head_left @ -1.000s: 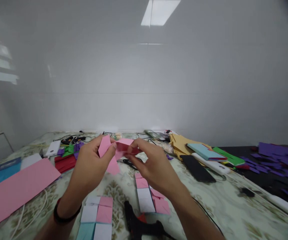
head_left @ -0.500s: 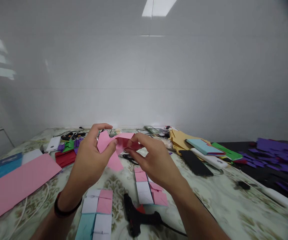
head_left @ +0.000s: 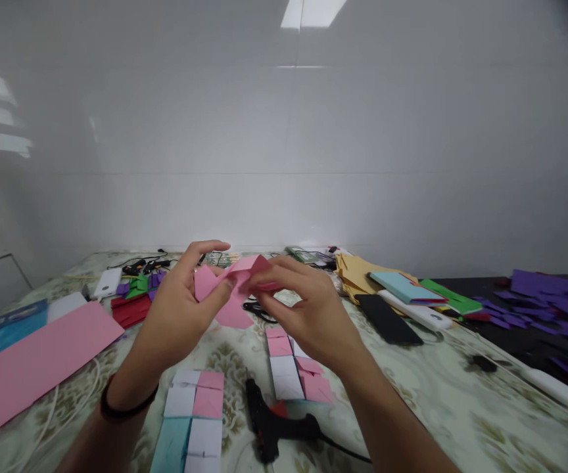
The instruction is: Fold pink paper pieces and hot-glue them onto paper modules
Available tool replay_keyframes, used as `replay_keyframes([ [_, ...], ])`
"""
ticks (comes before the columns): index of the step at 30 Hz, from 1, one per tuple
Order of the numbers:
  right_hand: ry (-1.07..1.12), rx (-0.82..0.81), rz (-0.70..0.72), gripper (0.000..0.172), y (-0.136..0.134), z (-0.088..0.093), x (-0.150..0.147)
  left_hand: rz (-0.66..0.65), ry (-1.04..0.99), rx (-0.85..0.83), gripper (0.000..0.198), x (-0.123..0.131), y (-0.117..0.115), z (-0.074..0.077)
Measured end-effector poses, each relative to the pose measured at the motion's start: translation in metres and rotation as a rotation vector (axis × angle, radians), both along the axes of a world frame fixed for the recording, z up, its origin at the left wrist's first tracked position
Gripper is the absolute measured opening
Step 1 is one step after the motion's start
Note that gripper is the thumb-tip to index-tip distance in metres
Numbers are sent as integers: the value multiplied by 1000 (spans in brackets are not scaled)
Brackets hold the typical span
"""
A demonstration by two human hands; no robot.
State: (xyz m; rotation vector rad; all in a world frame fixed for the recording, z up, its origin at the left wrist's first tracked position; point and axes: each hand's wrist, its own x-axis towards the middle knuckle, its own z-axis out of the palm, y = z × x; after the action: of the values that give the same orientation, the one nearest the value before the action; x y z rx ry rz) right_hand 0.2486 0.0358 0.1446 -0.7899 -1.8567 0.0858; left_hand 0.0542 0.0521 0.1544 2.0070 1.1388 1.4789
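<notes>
A creased piece of pink paper (head_left: 235,314) is held up above the table between both hands. My left hand (head_left: 178,312) pinches its left part between thumb and fingers, with the index finger raised. My right hand (head_left: 308,302) grips the right side of the paper, its fingertips partly hidden behind the folds. Under the hands lie black-handled scissors (head_left: 260,309), mostly covered. Closer to me are two cards of white, pink and blue squares, a left card (head_left: 204,394) and a right card (head_left: 284,376). A black glue gun (head_left: 279,424) lies between them.
At left are a large pink sheet (head_left: 42,368) and folded red paper (head_left: 130,310). At right lie a black phone (head_left: 387,318), a white power strip (head_left: 415,310), a light-blue booklet (head_left: 402,288), yellow paper (head_left: 357,272) and purple pieces (head_left: 550,295). The glue gun's cord trails rightward.
The pink paper has tilted and its lower flap has shifted right as the fingers work on it. My right fingers have moved slightly over the fold. The camera view has shifted a little.
</notes>
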Motion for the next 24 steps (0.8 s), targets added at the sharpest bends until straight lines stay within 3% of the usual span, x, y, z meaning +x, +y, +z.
replay_keyframes([
  [6,34,9,2,24,2,-1,1,-106,76,-95,51,-5,2,1],
  [11,39,18,-14,4,-1,2,-2,-152,14,-100,48,-2,3,0],
  [20,84,104,-65,16,-1,0,-7,-180,-44,-84,38,2,1,-3],
  [24,155,96,-20,28,0,-5,-10,-167,-86,-104,30,7,0,-3],
])
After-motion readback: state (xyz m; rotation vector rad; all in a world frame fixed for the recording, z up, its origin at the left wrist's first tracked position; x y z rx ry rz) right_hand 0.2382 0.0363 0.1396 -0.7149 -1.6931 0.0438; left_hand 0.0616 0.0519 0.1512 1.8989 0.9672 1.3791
